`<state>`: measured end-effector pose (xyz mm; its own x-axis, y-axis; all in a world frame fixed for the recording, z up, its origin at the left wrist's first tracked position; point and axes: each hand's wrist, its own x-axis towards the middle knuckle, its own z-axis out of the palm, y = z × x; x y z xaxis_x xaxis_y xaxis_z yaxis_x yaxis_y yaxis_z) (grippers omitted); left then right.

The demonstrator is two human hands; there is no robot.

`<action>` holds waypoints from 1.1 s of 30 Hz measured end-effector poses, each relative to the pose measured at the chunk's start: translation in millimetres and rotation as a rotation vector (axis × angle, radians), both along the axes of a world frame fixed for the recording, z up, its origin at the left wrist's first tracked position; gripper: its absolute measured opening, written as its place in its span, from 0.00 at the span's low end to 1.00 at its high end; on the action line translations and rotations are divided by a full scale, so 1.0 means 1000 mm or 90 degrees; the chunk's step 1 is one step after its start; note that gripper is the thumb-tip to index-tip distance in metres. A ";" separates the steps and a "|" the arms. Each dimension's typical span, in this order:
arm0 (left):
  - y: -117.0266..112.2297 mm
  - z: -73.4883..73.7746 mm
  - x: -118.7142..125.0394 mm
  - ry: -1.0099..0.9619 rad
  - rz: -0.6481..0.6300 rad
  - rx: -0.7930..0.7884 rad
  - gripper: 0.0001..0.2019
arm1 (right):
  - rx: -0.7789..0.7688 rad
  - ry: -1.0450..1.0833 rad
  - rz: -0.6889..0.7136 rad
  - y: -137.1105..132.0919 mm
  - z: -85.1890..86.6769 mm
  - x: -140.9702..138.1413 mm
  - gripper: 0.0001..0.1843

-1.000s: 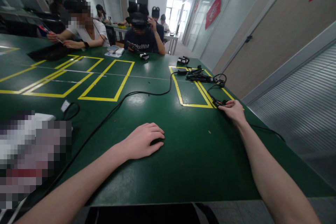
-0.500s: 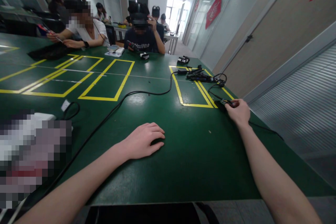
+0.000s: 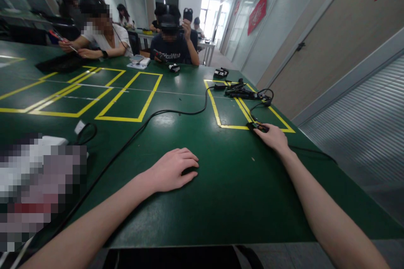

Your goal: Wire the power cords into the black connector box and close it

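My left hand (image 3: pixel 175 169) lies palm down on the green table (image 3: pixel 221 193), fingers loosely stretched and the thumb apart, holding nothing. Out to the right, my right hand (image 3: pixel 273 136) has its fingers around a small black device (image 3: pixel 256 126) with wires on top. The device sits at the near edge of a yellow tape rectangle (image 3: pixel 232 126); its exact kind is too small to tell. A thin cable (image 3: pixel 252 111) runs from it toward a pile of black gear (image 3: pixel 241 90) farther back. Another cable (image 3: pixel 315 150) leads from behind the hand over the table's right edge.
A long black cable (image 3: pixel 154 113) crosses the table from the near left to the gear. Pixelated items (image 3: pixel 47 185) lie at the left. More tape rectangles (image 3: pixel 129 96) mark the table's far left. Two people (image 3: pixel 104 44) sit across the table, with a black strapped item (image 3: pixel 221 72) near its far edge.
My right hand has slid the small black device to the left along the table, up to the tape rectangle's near edge. The left hand stays where it was.
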<state>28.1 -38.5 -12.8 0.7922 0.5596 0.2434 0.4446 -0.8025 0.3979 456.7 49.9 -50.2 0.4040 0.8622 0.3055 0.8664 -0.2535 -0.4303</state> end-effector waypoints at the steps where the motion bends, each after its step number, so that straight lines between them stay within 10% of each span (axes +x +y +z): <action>1: 0.000 0.000 0.000 -0.001 0.000 -0.001 0.09 | -0.046 -0.015 0.009 -0.001 0.002 -0.015 0.19; 13: -0.001 0.005 -0.001 -0.105 0.035 0.026 0.19 | -0.074 -0.009 0.723 -0.099 0.024 -0.193 0.15; 33: -0.001 0.005 0.004 0.051 0.150 -0.021 0.29 | 0.116 0.062 0.748 -0.098 0.021 -0.193 0.12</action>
<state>31.7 -39.5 -7.9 0.6548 0.7380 0.1633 0.6491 -0.6597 0.3788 264.2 -47.8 -29.4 -0.5748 0.6674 0.4734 0.4894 0.7441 -0.4548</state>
